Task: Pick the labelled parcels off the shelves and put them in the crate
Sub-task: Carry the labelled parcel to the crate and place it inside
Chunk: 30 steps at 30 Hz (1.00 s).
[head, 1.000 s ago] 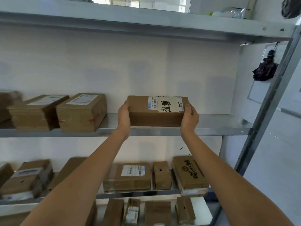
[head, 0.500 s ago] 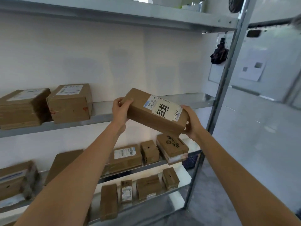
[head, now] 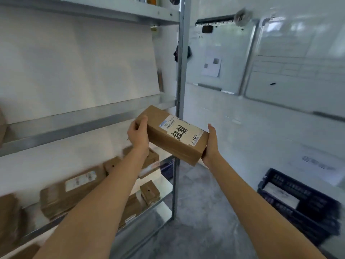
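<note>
A grey metal shelving post [head: 182, 75] stands upright at the right end of the shelves. Behind it, a small dark bundle [head: 176, 53] hangs on the white wall; what it is cannot be told. To the right, a white wall-mounted whiteboard [head: 222, 53] carries a pale sheet of paper [head: 211, 66] with two grey squares printed on it. A black strip [head: 214, 19] runs along that board's top edge. A second, larger whiteboard [head: 302, 58] with faint ruled lines hangs just beside it, further right. Below, the mottled grey concrete floor [head: 201, 221] stretches from the post toward the lower right corner.
</note>
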Motion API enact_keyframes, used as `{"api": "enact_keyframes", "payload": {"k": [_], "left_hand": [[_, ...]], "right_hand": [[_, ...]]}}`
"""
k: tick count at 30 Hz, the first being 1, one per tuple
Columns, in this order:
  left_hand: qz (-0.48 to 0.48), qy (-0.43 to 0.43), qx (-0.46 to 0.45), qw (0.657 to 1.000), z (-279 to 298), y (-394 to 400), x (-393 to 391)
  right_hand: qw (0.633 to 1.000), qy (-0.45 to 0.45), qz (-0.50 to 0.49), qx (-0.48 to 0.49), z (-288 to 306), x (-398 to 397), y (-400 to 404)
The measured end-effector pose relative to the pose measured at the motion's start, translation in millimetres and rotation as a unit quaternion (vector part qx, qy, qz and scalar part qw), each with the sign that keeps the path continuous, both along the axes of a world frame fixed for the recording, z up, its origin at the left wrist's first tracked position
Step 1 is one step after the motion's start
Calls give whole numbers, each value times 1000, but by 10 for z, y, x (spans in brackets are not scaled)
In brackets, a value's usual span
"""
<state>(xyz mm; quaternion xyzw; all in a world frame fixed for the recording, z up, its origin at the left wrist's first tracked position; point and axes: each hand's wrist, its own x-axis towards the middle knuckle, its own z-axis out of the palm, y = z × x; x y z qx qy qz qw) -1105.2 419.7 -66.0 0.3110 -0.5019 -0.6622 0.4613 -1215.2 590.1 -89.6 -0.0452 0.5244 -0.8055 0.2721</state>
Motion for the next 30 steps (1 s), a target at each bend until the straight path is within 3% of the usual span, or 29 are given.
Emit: {"api": "enact_keyframes", "payload": {"k": [4, 8, 11, 16, 23, 27, 30], "left_hand": [[-11, 4, 38, 999, -216, 778, -538], [-58, 12, 50, 997, -444, 1427, -1034], [-106, -9, 37, 994, -633, 1868, -1367], [-187, -77, 46, 978, -994, 2400, -1959], [-382, -161, -63, 908, -1281, 2892, -2843], [-443, -209, -118, 864, -1485, 3239, -3346], [-470, -263, -153, 829, -1693, 3558, -3763]], "right_hand": [[994, -30, -105, 20, -169, -272, 758], [978, -31, -176, 105, -331, -522, 1511], [951, -58, -234, 193, -513, -760, 2001], [926, -103, -285, 224, -758, -1136, 2652], [876, -132, -400, 233, -1007, -1695, 3361], [839, -166, -453, 253, -1310, -2081, 3817], [833, -175, -452, 267, -1448, -2333, 4139]]}}
